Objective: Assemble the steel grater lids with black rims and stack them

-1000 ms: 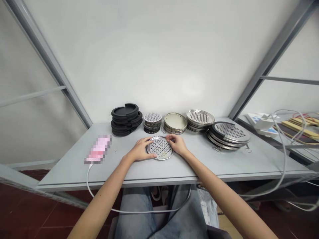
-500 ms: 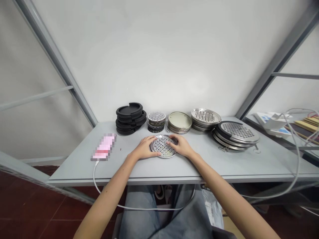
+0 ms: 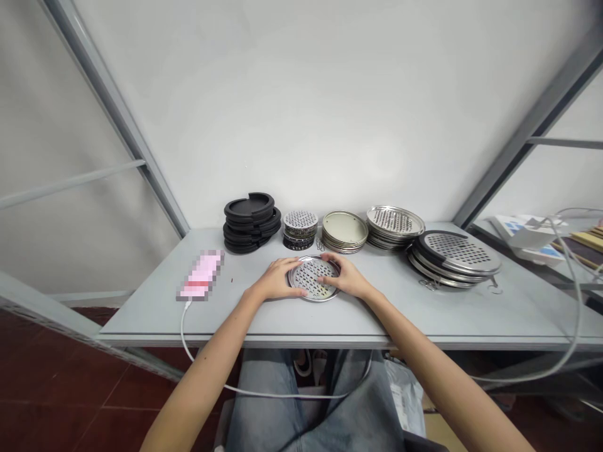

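Note:
A round metal grater plate (image 3: 313,276) with rows of holes and a shiny rim lies on the table before me. My left hand (image 3: 276,279) is closed around its left edge, fingers at the far side and thumb at the near left. At the right edge my right hand (image 3: 346,274) grips the rim, its thumb reaching over the perforated face. Just behind are a stack of small perforated discs (image 3: 301,221) and a stack of pale round plates (image 3: 345,228). Small wire hooks (image 3: 320,244) lie between those two stacks.
Black ring-shaped holders (image 3: 249,223) are piled at the back left. Further right stand stacked rimmed grater plates (image 3: 396,223) and larger assembled graters (image 3: 459,254) with wire hooks. A pixelated pink device (image 3: 202,275) with a white cable (image 3: 183,329) lies at left.
The view has shifted slightly, so the tabletop items appear a little further right. Both hands stay on the grater plate's edges, with hardly any visible movement.

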Tool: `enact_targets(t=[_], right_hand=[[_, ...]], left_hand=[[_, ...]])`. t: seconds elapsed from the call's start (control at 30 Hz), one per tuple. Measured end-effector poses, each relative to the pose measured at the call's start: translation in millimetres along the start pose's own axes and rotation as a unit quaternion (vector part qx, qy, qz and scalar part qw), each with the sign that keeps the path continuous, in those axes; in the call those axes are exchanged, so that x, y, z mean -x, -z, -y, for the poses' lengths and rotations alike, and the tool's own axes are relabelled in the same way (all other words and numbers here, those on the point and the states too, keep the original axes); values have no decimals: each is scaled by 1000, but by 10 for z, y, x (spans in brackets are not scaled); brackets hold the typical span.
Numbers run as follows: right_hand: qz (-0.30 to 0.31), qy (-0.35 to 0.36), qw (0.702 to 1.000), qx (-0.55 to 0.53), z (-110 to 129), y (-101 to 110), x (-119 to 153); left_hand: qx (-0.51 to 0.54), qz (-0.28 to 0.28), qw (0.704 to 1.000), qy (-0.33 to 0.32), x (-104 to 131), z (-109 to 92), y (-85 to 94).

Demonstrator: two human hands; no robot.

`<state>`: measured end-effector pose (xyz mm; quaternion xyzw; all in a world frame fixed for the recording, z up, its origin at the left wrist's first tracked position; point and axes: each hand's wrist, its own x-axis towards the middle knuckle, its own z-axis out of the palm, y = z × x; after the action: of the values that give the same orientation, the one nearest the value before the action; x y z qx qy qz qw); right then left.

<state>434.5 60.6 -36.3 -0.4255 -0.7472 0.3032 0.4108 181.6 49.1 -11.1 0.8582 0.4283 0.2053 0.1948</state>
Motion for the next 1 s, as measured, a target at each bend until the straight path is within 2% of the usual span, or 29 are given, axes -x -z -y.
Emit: enact_targets(t=[0.3, 1.0], right_hand=[[-78, -32, 996, -19, -7, 1, -28], [-38, -17, 999, -6, 18, -22, -23]], left_hand=[[-8, 9, 1000, -14, -6, -30, 34], [-2, 3, 1000, 7, 2, 15, -22]])
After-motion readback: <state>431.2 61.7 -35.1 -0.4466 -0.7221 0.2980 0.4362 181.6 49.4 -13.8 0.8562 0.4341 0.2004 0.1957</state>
